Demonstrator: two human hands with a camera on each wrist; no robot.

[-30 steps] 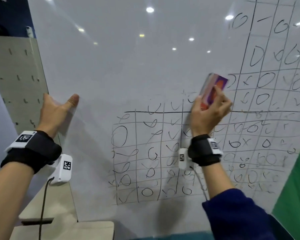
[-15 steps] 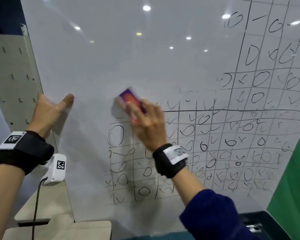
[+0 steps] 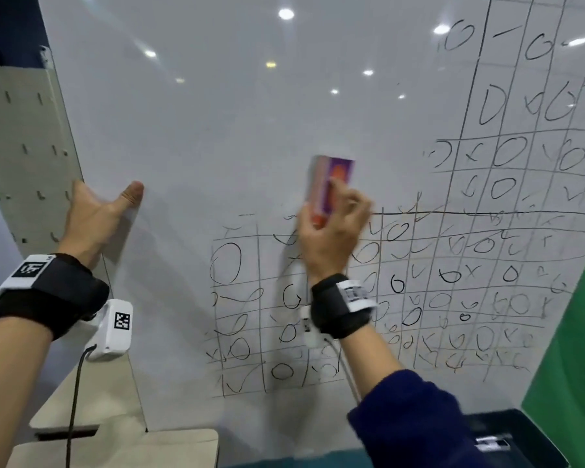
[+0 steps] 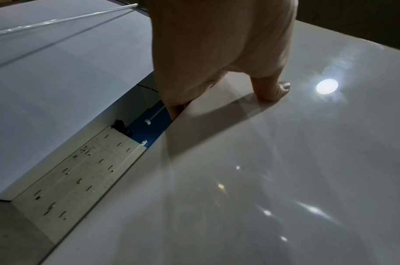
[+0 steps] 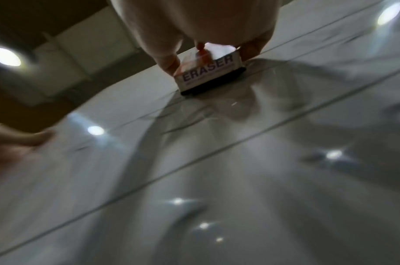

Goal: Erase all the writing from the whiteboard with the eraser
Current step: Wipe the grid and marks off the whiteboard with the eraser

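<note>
The whiteboard (image 3: pixel 217 113) fills the head view; black grids of circles and ticks (image 3: pixel 419 298) cover its lower middle and right side. My right hand (image 3: pixel 331 238) grips a purple and orange eraser (image 3: pixel 333 177) and presses it flat on the board just above the lower grid's top edge. In the right wrist view the eraser (image 5: pixel 208 75), marked ERASER, sits dark pad down between thumb and fingers. My left hand (image 3: pixel 98 211) holds the board's left edge, thumb (image 4: pixel 273 89) on the front, fingers hidden behind.
A beige pegboard panel (image 3: pixel 21 146) stands left of the board. Below it lies a beige surface (image 3: pixel 115 444). A green sheet (image 3: pixel 571 366) borders the board's lower right, with a dark box (image 3: pixel 507 434) under it. A cable hangs from my left wrist camera (image 3: pixel 112 329).
The eraser swept left along the lower grid's top edge, then came back right to the middle. The top line on the left side has faded. My left hand kept its hold.
</note>
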